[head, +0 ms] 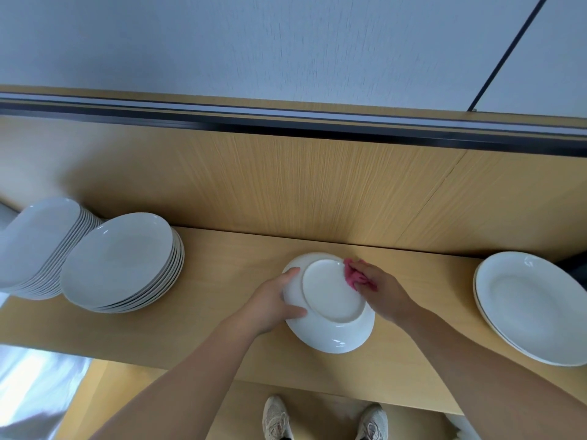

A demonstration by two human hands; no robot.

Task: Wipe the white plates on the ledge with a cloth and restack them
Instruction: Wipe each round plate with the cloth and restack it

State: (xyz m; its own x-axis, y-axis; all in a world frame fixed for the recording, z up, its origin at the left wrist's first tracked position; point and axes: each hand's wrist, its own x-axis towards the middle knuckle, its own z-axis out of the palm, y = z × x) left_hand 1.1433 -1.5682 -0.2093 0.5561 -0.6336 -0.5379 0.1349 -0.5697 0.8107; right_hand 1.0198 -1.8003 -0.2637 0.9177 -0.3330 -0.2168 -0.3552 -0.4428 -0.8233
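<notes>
Head view: one plate [330, 300] is at frame centre over the ledge [222, 265], turned underside up, foot ring facing the camera. Whether it touches the ledge cannot be told. The left grip [273, 304] holds its left rim, thumb on the underside, fingers curled round the far edge. The right grip [381, 290] pinches a pink cloth [354, 274] and presses it to the plate's upper right rim. Two stacks stand at frame left: a tall stack [41, 242] at the edge and a shorter stack [124, 258] just beside it, right way up. A low stack [533, 303] sits at frame right, well apart from the held plate. Shoes [276, 417] show at bottom centre.
</notes>
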